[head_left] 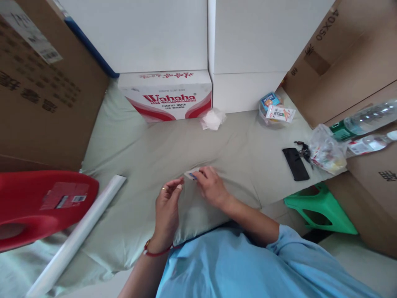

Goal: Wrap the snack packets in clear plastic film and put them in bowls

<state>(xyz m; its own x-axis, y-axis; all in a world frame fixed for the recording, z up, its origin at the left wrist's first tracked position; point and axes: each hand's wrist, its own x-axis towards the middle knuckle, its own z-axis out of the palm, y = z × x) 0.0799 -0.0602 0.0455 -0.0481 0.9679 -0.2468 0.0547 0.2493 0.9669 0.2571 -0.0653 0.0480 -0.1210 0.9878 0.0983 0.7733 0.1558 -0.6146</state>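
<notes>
My right hand [212, 186] pinches a small white packet with blue print [191, 175] between thumb and fingers, just above the cloth. Close beside it on the left, my left hand [169, 203] is closed, thumb against the curled fingertips. Whatever it pinches, if anything, is too small to make out. A ring and a red bracelet show on the left hand and wrist. Beyond the hands, a crumpled clear plastic bag with something white in it [213, 119] lies against the Wahaba-style printed water carton [169, 99].
Pale green cloth [136, 153] covers the surface. At right lie a black phone [295, 164], keys, a plastic bag [327, 151], bottles and a tub of snack packets [274, 111]. A white roll [80, 231] and red plastic item [46, 203] are left. A green stool [325, 211] stands below.
</notes>
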